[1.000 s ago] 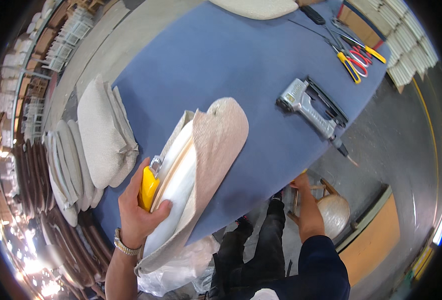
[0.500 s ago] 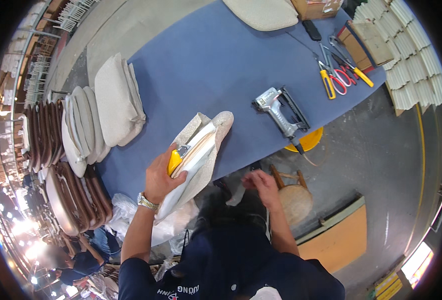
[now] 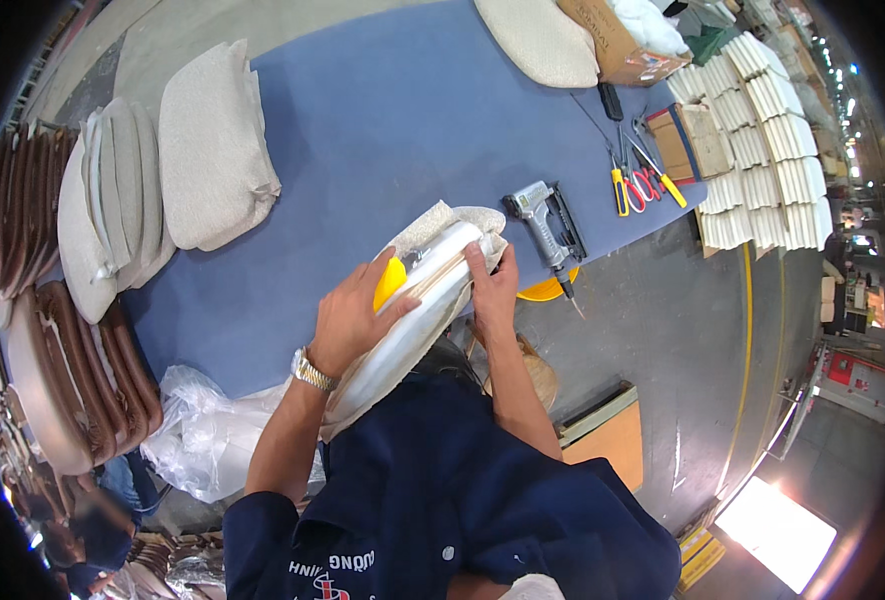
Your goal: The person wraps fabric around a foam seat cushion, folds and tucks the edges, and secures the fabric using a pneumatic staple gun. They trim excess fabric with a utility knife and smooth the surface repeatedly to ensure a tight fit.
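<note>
A padded seat cushion [image 3: 388,365] with a beige woven cover and white layers showing along its open side stands on edge at the table's near side. My left hand [image 3: 356,315] is closed on its left face, with a yellow hand tool [image 3: 390,281] between hand and cushion; most of that tool is hidden. At the cushion's far right end, my right hand [image 3: 495,292] pinches the cover's edge, thumb on the near layers and fingers behind. A silver pneumatic stapler [image 3: 541,222] lies on the table to the right of the cushion.
The blue-covered table [image 3: 363,130] carries folded beige covers [image 3: 218,150] at left, and scissors [image 3: 643,188] with yellow-handled tools at right. Brown cushions [image 3: 83,380] and a clear plastic bag [image 3: 203,435] are at lower left. A stool [image 3: 533,378] stands below the table edge.
My right hand has come up from beside my lap and taken hold of the cushion's far end. The view has shifted, and the cushion lies nearer the stapler.
</note>
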`<action>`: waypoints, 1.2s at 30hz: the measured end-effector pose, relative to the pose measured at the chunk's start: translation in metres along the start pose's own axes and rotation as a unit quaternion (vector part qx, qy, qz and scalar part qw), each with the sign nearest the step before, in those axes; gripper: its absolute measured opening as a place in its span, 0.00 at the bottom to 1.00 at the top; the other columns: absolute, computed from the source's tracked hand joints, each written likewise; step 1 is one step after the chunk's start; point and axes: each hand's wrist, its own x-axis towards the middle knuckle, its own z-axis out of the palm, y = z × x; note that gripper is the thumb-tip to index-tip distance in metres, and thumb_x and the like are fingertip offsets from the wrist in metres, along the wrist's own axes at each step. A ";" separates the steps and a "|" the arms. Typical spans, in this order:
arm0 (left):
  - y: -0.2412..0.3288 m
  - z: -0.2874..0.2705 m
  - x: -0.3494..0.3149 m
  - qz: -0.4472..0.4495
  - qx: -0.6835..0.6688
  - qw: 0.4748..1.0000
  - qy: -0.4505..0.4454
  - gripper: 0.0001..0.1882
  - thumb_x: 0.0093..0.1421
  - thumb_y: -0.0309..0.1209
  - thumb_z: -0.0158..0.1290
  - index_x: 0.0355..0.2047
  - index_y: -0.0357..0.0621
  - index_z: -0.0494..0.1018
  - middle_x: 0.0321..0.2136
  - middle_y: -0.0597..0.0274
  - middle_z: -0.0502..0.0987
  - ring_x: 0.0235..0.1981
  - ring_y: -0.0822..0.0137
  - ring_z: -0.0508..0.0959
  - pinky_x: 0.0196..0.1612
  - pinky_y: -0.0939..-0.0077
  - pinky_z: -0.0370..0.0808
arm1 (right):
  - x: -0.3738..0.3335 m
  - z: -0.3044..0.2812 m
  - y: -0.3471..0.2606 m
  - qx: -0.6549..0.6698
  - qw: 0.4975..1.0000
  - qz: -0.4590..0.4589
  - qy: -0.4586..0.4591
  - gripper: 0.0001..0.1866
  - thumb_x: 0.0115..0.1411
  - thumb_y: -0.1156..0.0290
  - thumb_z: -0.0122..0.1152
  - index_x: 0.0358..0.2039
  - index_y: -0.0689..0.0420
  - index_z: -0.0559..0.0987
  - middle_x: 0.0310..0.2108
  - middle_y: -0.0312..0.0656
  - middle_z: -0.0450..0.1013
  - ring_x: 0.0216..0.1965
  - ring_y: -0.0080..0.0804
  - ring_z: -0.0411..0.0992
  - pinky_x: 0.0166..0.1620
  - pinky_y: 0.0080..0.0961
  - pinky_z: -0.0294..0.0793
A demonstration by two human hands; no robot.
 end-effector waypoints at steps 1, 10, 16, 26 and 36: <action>-0.005 -0.005 0.007 -0.006 -0.031 0.999 -0.008 0.43 0.59 0.56 0.63 0.68 0.43 0.66 0.49 0.47 0.81 0.48 0.46 0.82 0.47 0.53 0.80 | 0.005 0.006 0.004 0.017 1.000 -0.018 0.005 0.20 0.68 0.61 0.68 0.51 0.62 0.74 0.45 0.41 0.77 0.46 0.24 0.72 0.51 0.26 0.73; -0.039 -0.032 0.055 -0.001 0.000 0.999 -0.039 0.42 0.61 0.57 0.61 0.66 0.41 0.68 0.54 0.42 0.80 0.51 0.44 0.82 0.51 0.52 0.79 | 0.039 0.057 -0.022 -0.228 0.965 -0.073 0.107 0.21 0.65 0.67 0.59 0.56 0.62 0.70 0.42 0.54 0.79 0.43 0.44 0.79 0.48 0.37 0.76; -0.064 -0.053 0.076 -0.009 -0.027 0.999 -0.046 0.41 0.62 0.59 0.60 0.63 0.39 0.72 0.45 0.39 0.83 0.46 0.41 0.84 0.49 0.52 0.79 | 0.056 0.077 -0.041 -0.309 0.947 -0.059 0.069 0.23 0.62 0.65 0.57 0.54 0.63 0.69 0.37 0.64 0.80 0.40 0.66 0.79 0.47 0.52 0.76; -0.082 -0.058 0.092 0.013 -0.047 0.995 -0.083 0.39 0.62 0.58 0.60 0.61 0.38 0.73 0.43 0.37 0.83 0.44 0.39 0.84 0.48 0.52 0.79 | 0.061 0.091 -0.054 -0.425 0.896 -0.046 0.119 0.19 0.59 0.63 0.62 0.48 0.60 0.78 0.39 0.54 0.82 0.44 0.59 0.80 0.49 0.49 0.77; -0.110 -0.061 0.077 0.082 -0.079 0.992 0.046 0.35 0.64 0.52 0.61 0.61 0.37 0.73 0.47 0.38 0.83 0.47 0.40 0.83 0.50 0.54 0.79 | 0.066 0.104 -0.057 -0.452 0.887 -0.034 0.085 0.26 0.60 0.59 0.66 0.53 0.62 0.75 0.44 0.60 0.80 0.49 0.63 0.78 0.53 0.52 0.75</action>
